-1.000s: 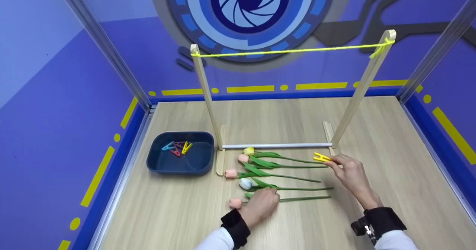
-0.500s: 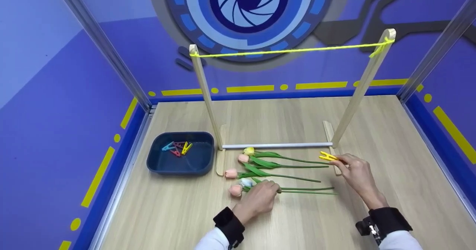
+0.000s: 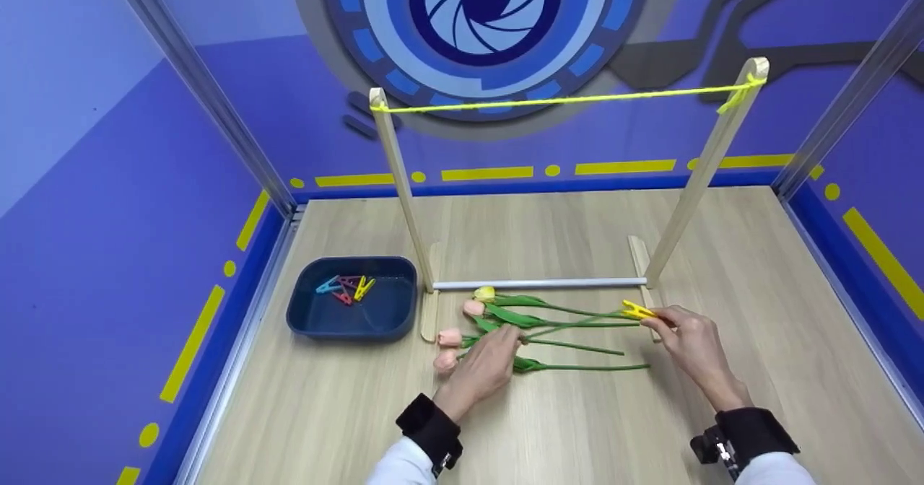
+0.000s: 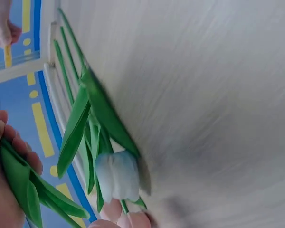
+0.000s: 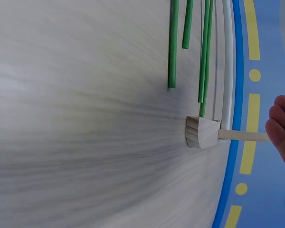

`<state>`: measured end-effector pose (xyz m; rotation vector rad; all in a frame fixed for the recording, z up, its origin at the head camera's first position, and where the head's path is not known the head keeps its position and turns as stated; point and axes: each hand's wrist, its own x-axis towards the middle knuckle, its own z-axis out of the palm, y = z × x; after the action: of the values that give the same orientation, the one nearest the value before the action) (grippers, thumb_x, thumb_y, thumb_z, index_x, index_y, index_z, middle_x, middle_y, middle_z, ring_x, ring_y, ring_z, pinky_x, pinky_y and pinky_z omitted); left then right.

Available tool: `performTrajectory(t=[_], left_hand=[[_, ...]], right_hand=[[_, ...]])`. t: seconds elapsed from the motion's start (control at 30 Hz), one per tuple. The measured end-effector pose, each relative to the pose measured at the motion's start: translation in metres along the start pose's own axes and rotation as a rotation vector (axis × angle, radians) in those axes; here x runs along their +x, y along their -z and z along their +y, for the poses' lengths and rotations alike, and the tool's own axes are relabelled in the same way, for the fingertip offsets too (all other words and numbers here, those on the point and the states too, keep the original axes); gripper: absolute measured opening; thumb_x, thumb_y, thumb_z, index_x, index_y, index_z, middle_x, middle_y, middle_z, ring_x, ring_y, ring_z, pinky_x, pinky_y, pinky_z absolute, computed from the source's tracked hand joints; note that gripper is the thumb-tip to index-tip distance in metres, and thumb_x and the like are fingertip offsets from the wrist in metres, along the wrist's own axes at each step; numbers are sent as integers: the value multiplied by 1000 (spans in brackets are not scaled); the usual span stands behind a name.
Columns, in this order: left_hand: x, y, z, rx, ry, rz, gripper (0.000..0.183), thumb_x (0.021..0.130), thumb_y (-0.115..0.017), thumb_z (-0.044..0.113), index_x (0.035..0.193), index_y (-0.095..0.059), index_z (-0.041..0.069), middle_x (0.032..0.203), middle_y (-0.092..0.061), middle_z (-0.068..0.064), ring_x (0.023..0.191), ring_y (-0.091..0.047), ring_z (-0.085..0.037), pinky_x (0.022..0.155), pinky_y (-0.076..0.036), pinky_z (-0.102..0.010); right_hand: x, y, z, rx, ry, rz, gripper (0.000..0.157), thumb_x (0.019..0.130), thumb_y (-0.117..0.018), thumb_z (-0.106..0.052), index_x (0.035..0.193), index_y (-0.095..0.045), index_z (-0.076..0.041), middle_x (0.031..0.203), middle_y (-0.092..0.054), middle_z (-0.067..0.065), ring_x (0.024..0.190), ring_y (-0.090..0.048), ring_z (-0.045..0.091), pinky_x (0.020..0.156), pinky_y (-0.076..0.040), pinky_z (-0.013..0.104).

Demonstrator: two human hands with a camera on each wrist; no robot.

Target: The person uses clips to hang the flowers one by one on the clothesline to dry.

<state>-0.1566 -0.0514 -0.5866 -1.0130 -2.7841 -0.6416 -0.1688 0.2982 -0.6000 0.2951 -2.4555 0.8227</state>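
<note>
In the head view my left hand (image 3: 484, 369) grips an artificial tulip by its stem, with its pink head (image 3: 445, 361) pointing left. The stem runs up and right to overlap the yellow clothespin (image 3: 637, 310), which my right hand (image 3: 693, 344) pinches between thumb and fingers. Green leaves (image 4: 19, 175) of the held tulip stick out of my left hand in the left wrist view. Beneath it lies a pale blue tulip (image 4: 118, 175), its head hidden by my hand in the head view. A yellow tulip (image 3: 484, 294) and two pink ones lie farther back.
A dark blue tray (image 3: 351, 332) with several small clothespins (image 3: 343, 297) stands left. Behind the tulips rises a wooden frame, its right post (image 3: 704, 167) joined to the left by a yellow string (image 3: 570, 99) above and a white rod (image 3: 541, 283) below.
My left hand has lifted the pink tulip and carried it up and left over the others, its stem now slanting toward the clothespin. My right hand has shifted slightly right with the clothespin.
</note>
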Motion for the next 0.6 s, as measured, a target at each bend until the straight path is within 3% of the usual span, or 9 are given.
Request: performTrajectory(t=[0.1, 0.23, 0.47, 0.6], left_hand=[[3, 5, -2, -25, 37, 51, 18, 106, -38, 12, 111, -55, 10, 92, -61, -1, 82, -58, -11, 74, -51, -23], [8, 12, -4, -42, 52, 139, 17, 107, -38, 15, 106, -54, 8, 79, -55, -1, 69, -45, -7, 60, -42, -21], [17, 30, -3, -183, 140, 250, 20, 107, -37, 12, 107, -56, 5, 95, -67, -8, 70, -46, -7, 60, -43, -19], [21, 42, -5, -253, 202, 303, 22, 108, -36, 12, 107, -56, 3, 96, -67, -12, 68, -45, -9, 59, -42, -21]], right_hand=[[0, -2, -3, 12, 1, -4, 15, 73, -85, -6, 86, -77, -3, 72, -71, 2, 58, -53, -6, 54, -41, 8], [0, -7, -8, 10, 23, 6, 17, 71, -86, -6, 85, -77, -3, 74, -72, 2, 62, -60, 2, 58, -44, 7], [-1, -16, -19, 51, 95, 26, 19, 68, -87, -4, 84, -77, -3, 72, -71, 1, 63, -60, 5, 57, -43, 11], [0, -20, -25, 75, 117, 15, 20, 67, -88, -4, 84, -77, -3, 73, -71, 1, 64, -61, 5, 59, -44, 12]])
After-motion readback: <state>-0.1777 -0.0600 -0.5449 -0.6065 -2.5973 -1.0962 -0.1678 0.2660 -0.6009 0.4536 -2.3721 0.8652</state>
